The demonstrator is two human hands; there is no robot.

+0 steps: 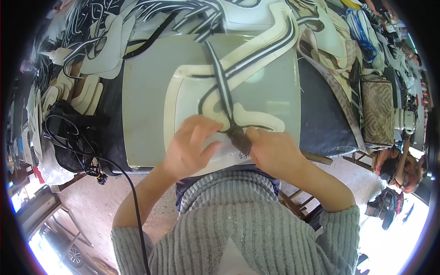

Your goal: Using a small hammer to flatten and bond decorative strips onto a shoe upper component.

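My right hand [275, 147] is closed round what looks like a hammer, its wooden handle [318, 158] sticking out past my wrist. Its dark brown head [239, 139] rests over the lower end of a black-and-white strip [220, 78]. My left hand [192, 144] lies just left of the head, thumb and forefinger apart, fingertips on or just above a cream cut piece [261, 120] edged in black. Beneath both hands is a white panel [188, 98] with a cream border. A curved cream piece with black and white bands [275, 43] reaches to the upper right.
A greenish board [144, 110] lies on the dark table [321, 119]. Cut pieces [105, 50] and strips [160, 11] pile up at the back and left. A black cable [130, 183] runs past my left arm. A patterned box-shaped bundle [378, 107] stands at right.
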